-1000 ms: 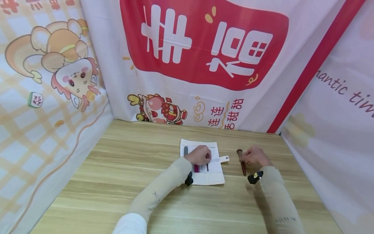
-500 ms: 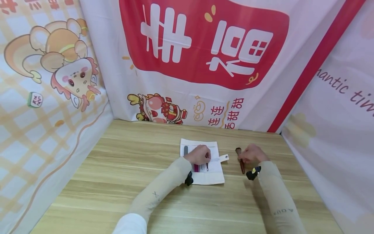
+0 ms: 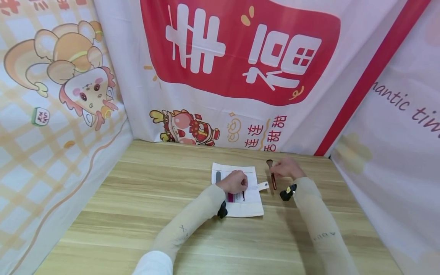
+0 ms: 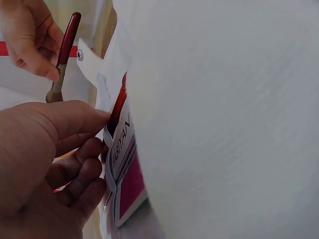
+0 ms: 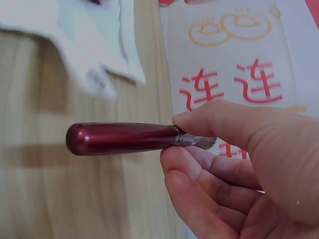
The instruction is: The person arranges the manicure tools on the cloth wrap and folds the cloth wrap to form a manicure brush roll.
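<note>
A white fabric pouch (image 3: pixel 245 210) lies unfolded on the table, its snap tab (image 3: pixel 263 185) pointing right. My left hand (image 3: pixel 235 181) rests over its middle; in the left wrist view thumb and fingers pinch the edge of its pocket. A printed card (image 4: pixel 131 194) with a magenta block and a dark red handle (image 4: pixel 117 105) show inside that pocket. Just right of the tab, my right hand (image 3: pixel 288 169) holds a makeup brush (image 5: pixel 122 138) between thumb and fingers near its ferrule. The brush's glossy dark red handle points toward the person, bristles toward the back wall.
The wood-grain table (image 3: pixel 165 175) extends around the pouch. A printed cloth backdrop (image 3: pixel 240 46) hangs at the back, with cloth walls on the left (image 3: pixel 62 152) and right (image 3: pixel 395 152). Each wrist carries a small black camera.
My right hand has carried the brush to the left and toward the back, closer to the pouch's tab. The left hand has stayed on the pouch.
</note>
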`<state>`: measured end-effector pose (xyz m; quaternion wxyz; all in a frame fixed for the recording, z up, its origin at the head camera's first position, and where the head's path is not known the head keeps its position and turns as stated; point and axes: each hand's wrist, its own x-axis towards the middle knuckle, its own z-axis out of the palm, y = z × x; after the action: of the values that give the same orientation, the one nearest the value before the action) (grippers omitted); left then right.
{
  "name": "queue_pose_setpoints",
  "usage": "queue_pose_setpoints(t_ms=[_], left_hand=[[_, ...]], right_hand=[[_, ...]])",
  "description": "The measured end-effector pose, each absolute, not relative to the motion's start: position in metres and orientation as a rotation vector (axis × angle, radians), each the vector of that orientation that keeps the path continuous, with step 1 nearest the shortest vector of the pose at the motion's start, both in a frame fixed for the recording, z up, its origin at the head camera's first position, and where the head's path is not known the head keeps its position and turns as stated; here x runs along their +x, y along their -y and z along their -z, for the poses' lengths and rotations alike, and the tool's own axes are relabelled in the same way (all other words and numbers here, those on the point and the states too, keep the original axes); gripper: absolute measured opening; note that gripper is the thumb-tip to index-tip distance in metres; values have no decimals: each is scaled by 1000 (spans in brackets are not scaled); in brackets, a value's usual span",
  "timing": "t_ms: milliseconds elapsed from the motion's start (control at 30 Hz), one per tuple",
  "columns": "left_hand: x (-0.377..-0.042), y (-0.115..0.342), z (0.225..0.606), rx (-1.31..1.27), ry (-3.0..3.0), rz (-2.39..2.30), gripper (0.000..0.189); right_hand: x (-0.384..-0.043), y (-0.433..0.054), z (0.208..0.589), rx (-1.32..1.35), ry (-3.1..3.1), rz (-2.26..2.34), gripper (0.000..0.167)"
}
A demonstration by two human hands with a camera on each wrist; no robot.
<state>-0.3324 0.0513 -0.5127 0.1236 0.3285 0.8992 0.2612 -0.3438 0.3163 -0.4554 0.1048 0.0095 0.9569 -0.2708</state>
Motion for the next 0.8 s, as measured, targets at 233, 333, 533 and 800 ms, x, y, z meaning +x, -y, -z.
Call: queue_pose_setpoints(t_ms=[233, 333, 533, 800], left_hand=[[-341, -54, 523, 968, -2625, -727, 17], [-343, -54, 525, 981, -2621, -744, 17], [-343, -54, 524, 1014, -2613, -750, 21], [-340, -51, 518, 990, -2589, -793, 32]], right_hand=[[-357, -273, 451, -10, -2815, 953, 42], [-363, -257, 456, -46, -2844, 965, 42], [-372, -233, 469, -45, -2881, 990, 38], [-377, -222, 483, -38, -2922, 1070, 41]])
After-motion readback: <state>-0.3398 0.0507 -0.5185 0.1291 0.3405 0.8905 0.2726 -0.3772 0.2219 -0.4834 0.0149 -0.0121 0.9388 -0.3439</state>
